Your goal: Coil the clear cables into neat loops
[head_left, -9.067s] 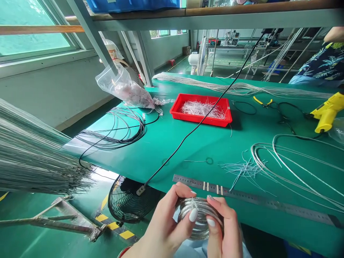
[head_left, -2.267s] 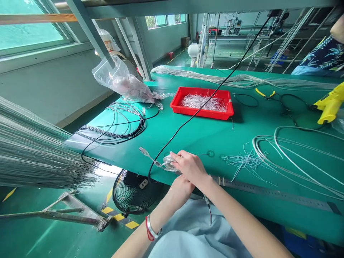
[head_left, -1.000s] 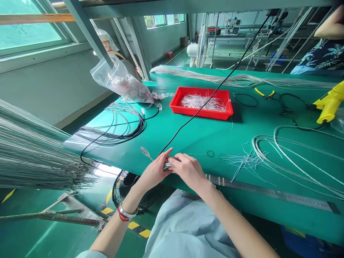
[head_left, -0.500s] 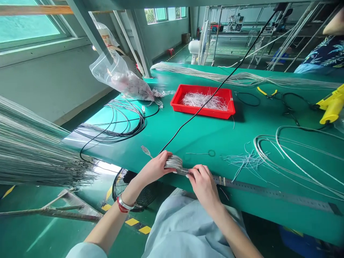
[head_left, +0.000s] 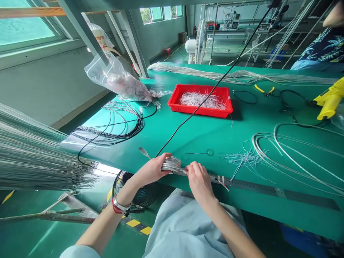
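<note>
The fingers of the left hand (head_left: 154,167) grasp the coiled cable (head_left: 172,164) at the worktop (head_left: 158,134)'s near edge, its USB plug (head_left: 144,152) pointing toward 10 o'clock. At the coil's 4 o'clock, the right hand (head_left: 198,180)'s fingers pinch the cable's tail (head_left: 224,185) along the steel ruler (head_left: 258,189).

Only the left hand (head_left: 155,167) now grips the coil (head_left: 171,164); the right hand (head_left: 199,182) has shifted off it to four o'clock, pinching the cable tail (head_left: 183,171), whose wire ends (head_left: 224,185) have risen to the near edge of the ruler (head_left: 258,188).

On the green counter (head_left: 215,134), yellow-handled pliers (head_left: 259,89) lie near a yellow gun-shaped tool (head_left: 329,101), and behind stands a white fan (head_left: 191,46).
</note>
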`<state>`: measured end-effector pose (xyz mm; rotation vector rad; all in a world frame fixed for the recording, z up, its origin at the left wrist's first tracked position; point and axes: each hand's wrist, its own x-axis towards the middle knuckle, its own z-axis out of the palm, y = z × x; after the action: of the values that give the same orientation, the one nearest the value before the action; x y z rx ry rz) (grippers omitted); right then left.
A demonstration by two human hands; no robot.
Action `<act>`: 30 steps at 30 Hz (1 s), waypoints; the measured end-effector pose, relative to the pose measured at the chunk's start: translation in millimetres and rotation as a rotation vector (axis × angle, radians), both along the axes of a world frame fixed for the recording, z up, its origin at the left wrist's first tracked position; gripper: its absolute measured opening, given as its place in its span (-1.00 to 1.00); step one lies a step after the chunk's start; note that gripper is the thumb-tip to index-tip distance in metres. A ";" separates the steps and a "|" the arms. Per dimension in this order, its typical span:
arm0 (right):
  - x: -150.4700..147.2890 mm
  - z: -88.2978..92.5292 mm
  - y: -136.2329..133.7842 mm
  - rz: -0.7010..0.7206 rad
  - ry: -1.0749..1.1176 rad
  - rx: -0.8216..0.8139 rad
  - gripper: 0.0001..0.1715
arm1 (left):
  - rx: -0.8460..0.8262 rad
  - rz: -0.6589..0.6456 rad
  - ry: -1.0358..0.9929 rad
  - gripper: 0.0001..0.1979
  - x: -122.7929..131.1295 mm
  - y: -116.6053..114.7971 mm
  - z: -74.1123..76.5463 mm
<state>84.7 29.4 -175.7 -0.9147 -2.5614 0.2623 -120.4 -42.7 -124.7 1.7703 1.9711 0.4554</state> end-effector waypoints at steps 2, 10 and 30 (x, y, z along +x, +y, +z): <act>-3.5 0.0 -0.9 0.007 -0.007 0.007 -0.78 | 0.013 -0.006 -0.005 -0.53 0.7 1.0 0.1; -16.7 -1.5 1.1 0.042 -0.012 -0.008 -0.78 | 0.054 -0.016 -0.010 -0.53 0.6 1.1 -1.4; -7.4 -3.8 11.1 0.119 0.084 -0.149 -0.75 | 0.068 -0.023 -0.010 -0.56 -1.0 -0.8 -6.1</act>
<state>77.3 40.5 -179.5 -0.7861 -2.5483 0.5208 -121.4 -43.5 -130.8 1.8265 1.9474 0.5282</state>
